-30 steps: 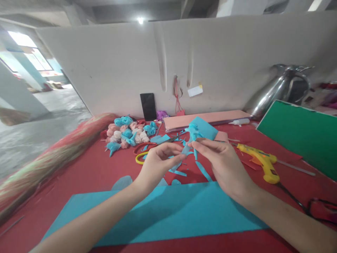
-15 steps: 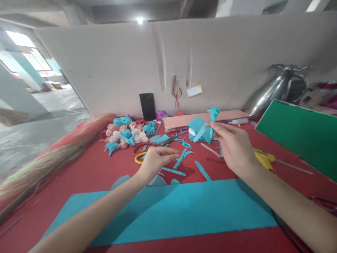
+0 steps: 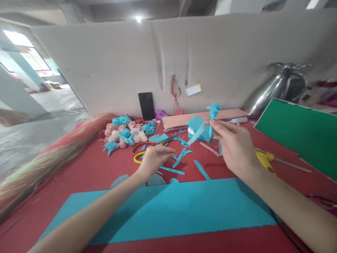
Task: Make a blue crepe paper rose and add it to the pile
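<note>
Between the thumb and fingers of my right hand [image 3: 238,149] is a blue crepe paper flower [image 3: 214,110], held upright by its twisted stem. A thin blue paper strip [image 3: 197,134] trails down and left from that grip. My left hand [image 3: 156,159] is closed in a pinch, its fingertips a little left of the strip's loose end; whatever they hold, if anything, is too small to make out. Scissors [image 3: 138,158] with red and yellow handles lie just behind my left hand. A long blue crepe paper sheet [image 3: 184,211] spreads beneath both forearms.
Pink, white and blue paper flowers [image 3: 126,131] are piled at the back left. Blue scraps [image 3: 202,170] litter the red table [image 3: 86,175]. A yellow glue gun [image 3: 264,158], a green board [image 3: 300,133] and a metal jug [image 3: 275,89] stand or lie right. A phone [image 3: 146,106] leans on the back panel.
My left hand has shifted slightly left. The paper strip hanging from my right hand now reaches farther down and left. The flower stays in my right hand.
</note>
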Motion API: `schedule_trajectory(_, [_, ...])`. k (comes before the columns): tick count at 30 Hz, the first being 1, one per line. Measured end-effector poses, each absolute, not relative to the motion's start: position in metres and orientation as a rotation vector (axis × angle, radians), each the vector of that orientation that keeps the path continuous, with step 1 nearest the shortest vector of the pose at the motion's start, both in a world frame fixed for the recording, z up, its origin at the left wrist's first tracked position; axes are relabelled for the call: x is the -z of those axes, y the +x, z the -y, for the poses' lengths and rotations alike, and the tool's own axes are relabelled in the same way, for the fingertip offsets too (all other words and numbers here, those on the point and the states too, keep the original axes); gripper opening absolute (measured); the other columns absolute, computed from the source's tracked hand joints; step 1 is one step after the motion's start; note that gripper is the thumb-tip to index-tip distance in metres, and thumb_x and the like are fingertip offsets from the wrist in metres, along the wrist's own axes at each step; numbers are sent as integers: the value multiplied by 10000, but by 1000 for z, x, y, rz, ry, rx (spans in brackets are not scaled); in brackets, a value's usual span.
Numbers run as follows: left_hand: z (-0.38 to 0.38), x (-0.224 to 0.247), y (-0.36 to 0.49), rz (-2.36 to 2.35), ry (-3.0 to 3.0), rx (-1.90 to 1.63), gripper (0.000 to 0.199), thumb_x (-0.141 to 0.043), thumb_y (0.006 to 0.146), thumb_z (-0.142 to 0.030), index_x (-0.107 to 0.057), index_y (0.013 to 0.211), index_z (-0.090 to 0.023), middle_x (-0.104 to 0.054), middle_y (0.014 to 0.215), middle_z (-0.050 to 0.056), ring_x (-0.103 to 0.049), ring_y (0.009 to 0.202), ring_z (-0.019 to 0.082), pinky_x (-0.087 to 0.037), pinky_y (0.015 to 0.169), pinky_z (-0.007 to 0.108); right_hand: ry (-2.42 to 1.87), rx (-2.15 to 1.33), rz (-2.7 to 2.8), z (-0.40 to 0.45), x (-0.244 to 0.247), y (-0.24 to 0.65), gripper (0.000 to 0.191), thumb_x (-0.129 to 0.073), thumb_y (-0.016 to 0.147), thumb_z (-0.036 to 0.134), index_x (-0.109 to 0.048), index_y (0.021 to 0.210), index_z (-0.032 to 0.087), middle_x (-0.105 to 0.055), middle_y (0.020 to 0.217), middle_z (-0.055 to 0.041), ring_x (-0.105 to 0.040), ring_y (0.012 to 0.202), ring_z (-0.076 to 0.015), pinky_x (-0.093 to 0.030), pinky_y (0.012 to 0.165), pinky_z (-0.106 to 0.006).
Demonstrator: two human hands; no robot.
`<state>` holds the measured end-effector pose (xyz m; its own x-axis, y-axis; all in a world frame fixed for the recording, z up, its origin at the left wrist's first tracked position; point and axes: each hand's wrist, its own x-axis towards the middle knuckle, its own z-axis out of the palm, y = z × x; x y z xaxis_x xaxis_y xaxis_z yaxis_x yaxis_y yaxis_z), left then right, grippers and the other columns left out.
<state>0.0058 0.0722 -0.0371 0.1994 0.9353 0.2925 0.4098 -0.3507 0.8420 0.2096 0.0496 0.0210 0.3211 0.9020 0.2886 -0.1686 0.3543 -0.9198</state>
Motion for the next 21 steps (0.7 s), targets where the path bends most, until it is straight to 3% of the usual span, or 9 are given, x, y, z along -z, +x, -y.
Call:
schedule_trajectory(4, [-74,37,3,-1282,1993,-1165,256,-761,639,-267,-733,886,-206,-726,840,62,-623,916,275,-466,879,420,-933,-848,980,-50,-21,209,37,-707,683,298,-741,681,314,-704,735,0,-616,743,-175,-486,722,-326])
schedule_trajectory(7, [-75,34,2,-1261,2078,-1182,406,-742,667,-272,-675,1067,-241,-626,1204,74,-497,1180,279,-362,1020,435,-945,-839,984,-50,-20,209,44,-704,684,294,-738,683,322,-710,769,7,-622,773,-173,-485,728,-320])
schedule_trajectory(9, [-75,30,0,-1262,2115,-1172,338,-675,738,-288,-671,1074,-255,-509,1360,60,-376,1299,278,-281,1078,456,-965,-836,992,-49,-20,209,36,-705,691,309,-738,697,322,-712,796,5,-624,778,-178,-483,694,-321])
schedule_trajectory(11, [-75,26,-1,-1265,2139,-1132,228,-616,785,-302,-707,987,-248,-544,1329,63,-390,1294,286,-264,1083,477,-984,-833,999,-48,-19,210,36,-701,701,325,-736,709,322,-710,799,1,-624,774,-185,-476,646,-322])
schedule_trajectory(14, [-76,21,-2,-1247,2144,-1060,207,-561,820,-325,-718,914,-226,-674,1143,81,-585,1095,258,-415,983,412,-999,-838,1007,-47,-19,210,44,-705,702,350,-733,721,323,-705,787,-4,-626,785,-196,-465,609,-321])
schedule_trajectory(17, [-77,19,-3,-1241,2139,-1041,252,-506,850,-338,-704,921,-201,-702,1064,95,-644,976,229,-496,870,335,-1007,-851,1019,-48,-18,210,65,-713,698,374,-732,732,322,-705,803,-7,-628,803,-201,-463,614,-328])
schedule_trajectory(19, [-78,18,-4,-1246,2153,-1053,254,-490,856,-324,-703,907,-197,-693,1075,103,-625,1015,238,-476,903,359,-1009,-856,1022,-48,-16,211,72,-712,699,380,-730,739,323,-706,815,-8,-628,818,-205,-466,629,-337])
schedule_trajectory(21, [-77,16,-6,-1265,2178,-1100,224,-506,845,-293,-702,910,-209,-628,1206,100,-513,1179,271,-356,1028,449,-1009,-864,1025,-48,-15,211,81,-710,700,383,-729,744,318,-705,811,-12,-628,839,-212,-471,652,-349])
